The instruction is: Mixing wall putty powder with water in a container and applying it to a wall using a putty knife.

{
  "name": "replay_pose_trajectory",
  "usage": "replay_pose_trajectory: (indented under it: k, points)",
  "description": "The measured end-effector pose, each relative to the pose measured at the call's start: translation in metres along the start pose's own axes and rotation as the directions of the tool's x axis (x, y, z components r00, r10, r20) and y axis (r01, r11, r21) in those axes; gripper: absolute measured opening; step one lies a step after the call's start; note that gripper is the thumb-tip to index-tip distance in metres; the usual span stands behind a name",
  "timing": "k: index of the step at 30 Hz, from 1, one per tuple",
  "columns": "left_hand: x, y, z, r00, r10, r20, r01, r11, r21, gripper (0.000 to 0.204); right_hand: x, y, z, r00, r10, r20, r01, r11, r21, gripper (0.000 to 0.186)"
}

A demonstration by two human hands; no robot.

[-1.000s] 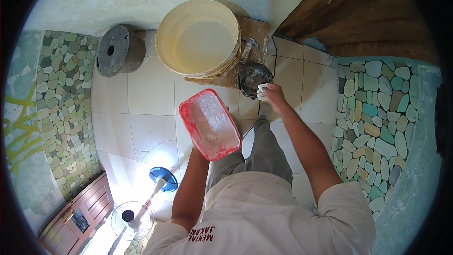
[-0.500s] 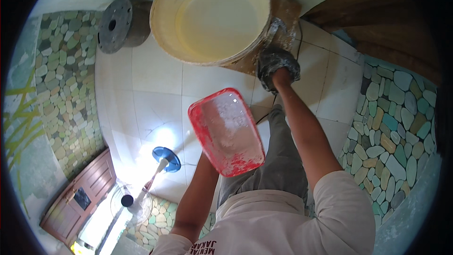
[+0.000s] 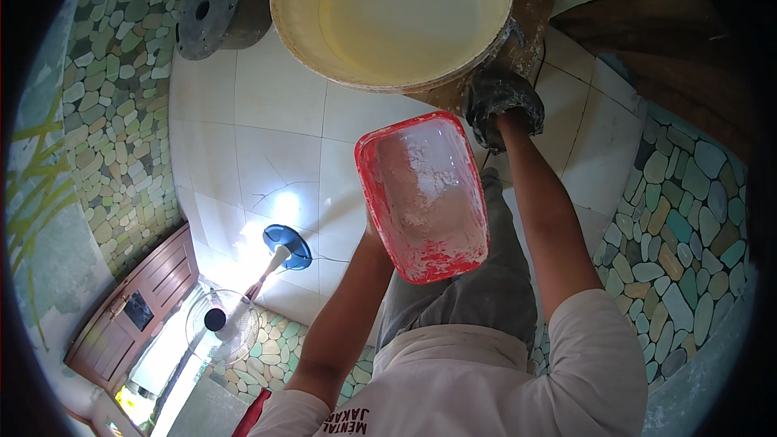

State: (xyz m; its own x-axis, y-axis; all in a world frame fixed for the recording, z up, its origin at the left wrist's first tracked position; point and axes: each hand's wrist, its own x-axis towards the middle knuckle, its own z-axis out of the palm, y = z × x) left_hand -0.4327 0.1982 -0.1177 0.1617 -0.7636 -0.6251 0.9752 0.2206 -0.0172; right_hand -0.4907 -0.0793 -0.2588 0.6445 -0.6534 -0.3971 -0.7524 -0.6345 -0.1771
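Observation:
A red rectangular plastic tub [image 3: 368, 186] smeared with white residue hangs tilted in front of me, with white powder or paste [image 3: 429, 170] inside. My left hand [image 3: 371, 231] supports it from its left side and underneath; most of the fingers are hidden behind the tub. Black plastic, stained white, wraps my right hand [image 3: 503, 103], so its fingers do not show. That hand is beside the right rim of a large round cream bucket [image 3: 295, 53] holding pale, cloudy liquid. Whether the right hand grips anything is hidden.
The bucket stands partly on a brown board [image 3: 530, 20]. A dark grey spool-like cylinder [image 3: 210, 12] sits to its left. A standing fan [image 3: 222, 324] with a blue base is at the lower left, near a brown door [image 3: 133, 307]. Pebble-patterned areas flank the pale floor tiles.
The tub and both arms have shifted right and slightly upward in view. The bucket and cylinder also sit higher and farther right, as the view has moved. My left hand keeps the tub.

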Motion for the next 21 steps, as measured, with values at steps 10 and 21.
replay_pose_trajectory:
  k: [10,21]
  points:
    - [0.001,-0.006,-0.014,0.998,-0.013,-0.065,0.013,1.0,-0.003,0.082,0.012,-0.02,-0.03,0.998,-0.058,0.025,0.06,0.993,-0.105,0.034]
    - [0.007,-0.011,-0.018,0.996,-0.019,-0.086,0.02,1.0,0.007,0.081,0.004,-0.01,-0.003,0.997,-0.075,0.018,0.077,0.988,-0.134,0.036]
